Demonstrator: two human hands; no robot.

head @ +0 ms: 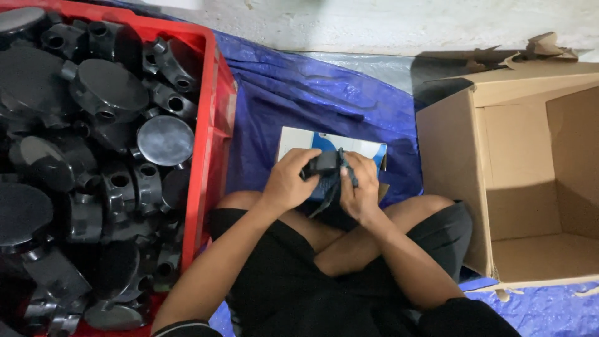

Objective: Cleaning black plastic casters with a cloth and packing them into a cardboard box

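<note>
A bright red crate (pixel 215 112) holds glossy black round fittings (pixel 165 140). A deep blue tarpaulin (pixel 299 93) lies beneath a white and blue small box (pixel 299 140). A plain brown cardboard box (pixel 449 156) stands open. The person's shorts (pixel 287 287) are black.

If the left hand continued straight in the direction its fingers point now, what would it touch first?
The left hand points toward the right hand, so it would probably meet the black part held between them first, then that hand. Depth is unclear.
</note>
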